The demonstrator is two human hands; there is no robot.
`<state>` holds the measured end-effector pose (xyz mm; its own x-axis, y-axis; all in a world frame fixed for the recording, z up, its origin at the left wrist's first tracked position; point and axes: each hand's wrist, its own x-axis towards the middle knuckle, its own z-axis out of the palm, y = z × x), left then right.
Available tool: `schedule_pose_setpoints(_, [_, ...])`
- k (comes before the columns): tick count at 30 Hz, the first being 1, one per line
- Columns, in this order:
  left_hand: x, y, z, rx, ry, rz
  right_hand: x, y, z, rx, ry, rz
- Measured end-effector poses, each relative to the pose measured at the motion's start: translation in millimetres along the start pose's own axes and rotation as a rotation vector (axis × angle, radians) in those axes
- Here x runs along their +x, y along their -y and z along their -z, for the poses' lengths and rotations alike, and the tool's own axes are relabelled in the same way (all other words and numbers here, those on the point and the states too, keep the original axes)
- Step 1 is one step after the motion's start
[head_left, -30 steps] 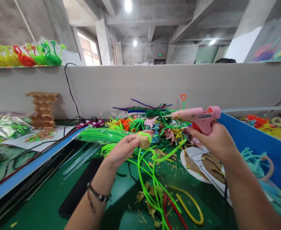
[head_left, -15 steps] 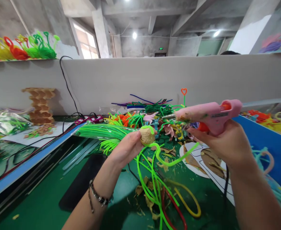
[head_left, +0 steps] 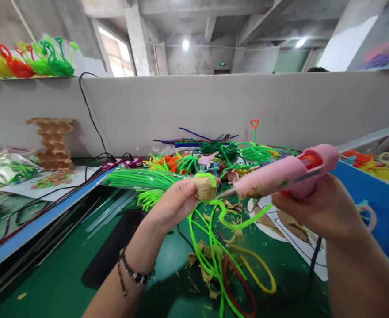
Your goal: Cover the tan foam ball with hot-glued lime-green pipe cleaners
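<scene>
My left hand [head_left: 174, 205] pinches a small tan cork-like block [head_left: 205, 187] with a neon green pipe cleaner [head_left: 229, 221] wrapped over it and trailing down to the right. My right hand [head_left: 314, 207] grips a pink hot glue gun [head_left: 284, 176] with an orange trigger. Its metal nozzle [head_left: 226, 193] points left and nearly touches the block's right side. Both hands are raised above the green table [head_left: 68, 282].
A heap of coloured pipe cleaners [head_left: 214, 159] lies behind the hands, with a bundle of green ones [head_left: 138, 180] to the left. Red and yellow loops [head_left: 247, 278] lie below. A stacked cardboard piece [head_left: 53, 143], black cables, a grey partition and a blue divider [head_left: 380, 207] surround the table.
The glue gun has dropped and tilted nozzle-down toward the block, closing the gap. My left hand has kept the block almost still.
</scene>
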<state>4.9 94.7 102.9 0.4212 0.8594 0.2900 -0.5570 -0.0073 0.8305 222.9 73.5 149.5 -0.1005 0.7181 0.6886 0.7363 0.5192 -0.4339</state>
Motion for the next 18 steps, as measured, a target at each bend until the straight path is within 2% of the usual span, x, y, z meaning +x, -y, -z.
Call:
schedule_pose_setpoints(11, [-2.8, -1.7, -3.2, 0.045, 0.041, 0.006, -0.5, -0.9, -1.9, 0.029, 0.108, -0.013])
schedule_pose_setpoints(18, [-3.5, -2.0, -2.2, 0.063, 0.035, 0.019, -0.8, 0.1, -1.4, 0.044, 0.111, -0.034])
